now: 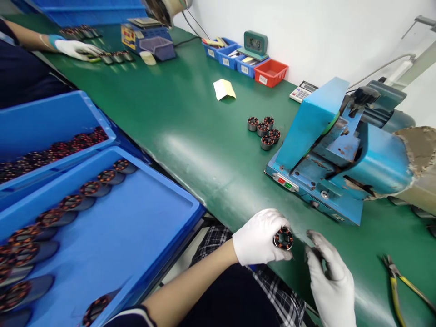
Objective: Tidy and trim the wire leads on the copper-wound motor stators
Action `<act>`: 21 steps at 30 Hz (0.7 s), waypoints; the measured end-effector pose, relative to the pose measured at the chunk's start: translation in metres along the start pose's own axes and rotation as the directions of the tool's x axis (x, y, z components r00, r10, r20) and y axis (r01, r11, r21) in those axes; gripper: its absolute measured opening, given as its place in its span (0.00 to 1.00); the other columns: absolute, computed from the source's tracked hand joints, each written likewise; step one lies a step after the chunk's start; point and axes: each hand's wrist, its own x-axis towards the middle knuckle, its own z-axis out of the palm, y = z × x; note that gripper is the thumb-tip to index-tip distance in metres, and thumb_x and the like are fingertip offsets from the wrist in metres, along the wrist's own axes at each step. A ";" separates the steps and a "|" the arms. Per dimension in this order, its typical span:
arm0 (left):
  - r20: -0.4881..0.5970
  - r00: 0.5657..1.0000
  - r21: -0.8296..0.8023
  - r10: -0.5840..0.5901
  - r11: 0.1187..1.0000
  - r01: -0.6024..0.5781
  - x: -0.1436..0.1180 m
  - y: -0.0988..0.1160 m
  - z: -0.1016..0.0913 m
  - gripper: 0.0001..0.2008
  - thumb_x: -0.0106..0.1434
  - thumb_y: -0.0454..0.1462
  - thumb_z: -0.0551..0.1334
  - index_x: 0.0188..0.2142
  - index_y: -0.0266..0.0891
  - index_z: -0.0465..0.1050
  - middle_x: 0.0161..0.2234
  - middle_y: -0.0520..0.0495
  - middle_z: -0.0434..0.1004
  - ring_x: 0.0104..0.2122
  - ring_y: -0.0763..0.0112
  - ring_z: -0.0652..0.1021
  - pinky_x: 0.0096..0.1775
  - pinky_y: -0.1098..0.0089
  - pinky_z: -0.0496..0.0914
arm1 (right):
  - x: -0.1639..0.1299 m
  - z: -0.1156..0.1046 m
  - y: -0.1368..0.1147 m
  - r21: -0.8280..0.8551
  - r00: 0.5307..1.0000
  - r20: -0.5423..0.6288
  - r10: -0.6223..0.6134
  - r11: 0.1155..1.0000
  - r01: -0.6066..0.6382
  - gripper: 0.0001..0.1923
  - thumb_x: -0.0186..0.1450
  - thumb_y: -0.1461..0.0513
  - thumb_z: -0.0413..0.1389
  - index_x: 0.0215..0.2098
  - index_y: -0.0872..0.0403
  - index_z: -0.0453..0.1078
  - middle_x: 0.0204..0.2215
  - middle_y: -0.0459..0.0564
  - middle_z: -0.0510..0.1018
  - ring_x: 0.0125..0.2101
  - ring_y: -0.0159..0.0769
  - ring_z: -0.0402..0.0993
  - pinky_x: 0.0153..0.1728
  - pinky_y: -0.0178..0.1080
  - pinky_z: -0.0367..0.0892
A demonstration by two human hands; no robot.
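Observation:
My left hand (259,237), in a white glove, grips a small round motor stator (283,238) with copper windings, just above the near edge of the green bench (177,131). My right hand (329,277), also gloved, hovers close to the stator's right with fingers curled; it seems to hold nothing. Several more stators (264,128) stand grouped on the bench beside a blue machine (337,154).
Blue trays (112,227) with rows of stators sit at my left. Yellow-handled pliers (397,284) lie at the right. Another person's gloved hand (76,48) works at the far left. Small bins (270,72), a clock, a calculator and a paper slip (224,89) lie farther back.

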 end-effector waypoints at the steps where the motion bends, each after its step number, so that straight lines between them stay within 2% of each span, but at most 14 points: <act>1: -0.001 1.000 0.004 0.000 1.000 0.000 0.000 0.000 0.000 0.22 0.47 0.46 0.69 0.36 0.38 0.65 0.35 0.46 0.71 0.37 0.62 0.72 0.44 0.63 0.65 | 0.005 0.000 -0.004 -0.065 0.995 0.053 -0.090 0.993 0.094 0.15 0.64 0.68 0.48 0.49 0.53 0.64 0.45 0.53 0.74 0.42 0.36 0.73 0.41 0.37 0.70; 4: -0.001 1.000 0.014 -0.003 1.000 0.003 0.000 0.000 0.000 0.22 0.46 0.45 0.70 0.36 0.37 0.65 0.36 0.46 0.72 0.38 0.62 0.72 0.46 0.63 0.65 | 0.016 0.003 -0.008 -0.317 0.936 0.222 -0.274 0.887 0.335 0.21 0.61 0.73 0.43 0.49 0.58 0.66 0.41 0.56 0.77 0.32 0.37 0.75 0.31 0.37 0.70; 6: 0.000 1.000 0.016 -0.007 1.000 0.007 0.000 0.001 0.001 0.22 0.46 0.45 0.70 0.35 0.37 0.65 0.35 0.46 0.72 0.37 0.63 0.72 0.45 0.63 0.65 | 0.017 0.007 -0.005 -0.432 0.918 0.261 -0.298 0.815 0.387 0.21 0.58 0.74 0.43 0.45 0.60 0.70 0.35 0.55 0.79 0.24 0.38 0.73 0.25 0.38 0.68; 8: -0.012 1.000 0.010 -0.008 1.000 0.008 0.000 0.001 0.002 0.21 0.46 0.45 0.69 0.35 0.37 0.65 0.34 0.47 0.71 0.36 0.63 0.72 0.43 0.63 0.66 | 0.013 0.010 -0.001 -0.486 0.918 0.266 -0.295 0.781 0.392 0.20 0.57 0.74 0.44 0.42 0.59 0.72 0.30 0.53 0.79 0.20 0.38 0.70 0.21 0.39 0.65; 11: -0.064 0.998 -0.004 -0.011 1.000 0.011 -0.002 0.002 0.003 0.21 0.46 0.44 0.69 0.35 0.37 0.64 0.34 0.46 0.70 0.36 0.63 0.72 0.42 0.62 0.66 | -0.001 0.010 0.004 -0.523 0.932 0.255 -0.256 0.775 0.356 0.20 0.56 0.74 0.45 0.41 0.58 0.73 0.27 0.51 0.78 0.19 0.39 0.67 0.20 0.40 0.63; 14: -0.135 0.990 -0.010 -0.046 0.999 0.045 -0.003 0.001 0.002 0.20 0.46 0.42 0.69 0.34 0.37 0.64 0.34 0.46 0.70 0.36 0.62 0.72 0.42 0.61 0.66 | -0.015 0.003 0.015 -0.528 0.940 0.272 -0.206 0.785 0.325 0.21 0.56 0.75 0.45 0.42 0.57 0.72 0.30 0.51 0.78 0.21 0.39 0.67 0.22 0.40 0.63; 17: -0.134 0.987 -0.004 -0.085 0.996 0.085 -0.002 -0.001 -0.001 0.20 0.45 0.42 0.69 0.33 0.38 0.63 0.33 0.46 0.70 0.36 0.62 0.72 0.42 0.59 0.67 | -0.024 -0.008 0.031 -0.521 0.966 0.228 -0.119 0.823 0.225 0.19 0.59 0.73 0.45 0.43 0.57 0.71 0.33 0.52 0.78 0.23 0.40 0.71 0.25 0.41 0.66; 19: -0.119 0.989 -0.009 -0.088 0.996 0.088 -0.001 0.000 -0.002 0.21 0.44 0.42 0.70 0.33 0.38 0.64 0.33 0.46 0.70 0.36 0.61 0.73 0.42 0.59 0.67 | -0.024 -0.012 0.034 -0.419 0.987 0.154 -0.044 0.902 0.105 0.14 0.63 0.69 0.46 0.41 0.56 0.71 0.33 0.52 0.79 0.27 0.39 0.74 0.28 0.40 0.68; 21: -0.122 0.991 -0.041 -0.058 0.998 0.054 -0.001 0.000 -0.004 0.23 0.43 0.41 0.70 0.36 0.37 0.64 0.36 0.44 0.71 0.38 0.60 0.73 0.44 0.59 0.67 | -0.020 -0.010 0.027 -0.196 0.994 0.109 0.003 0.980 0.019 0.09 0.64 0.63 0.50 0.41 0.54 0.69 0.34 0.51 0.79 0.30 0.37 0.76 0.32 0.37 0.70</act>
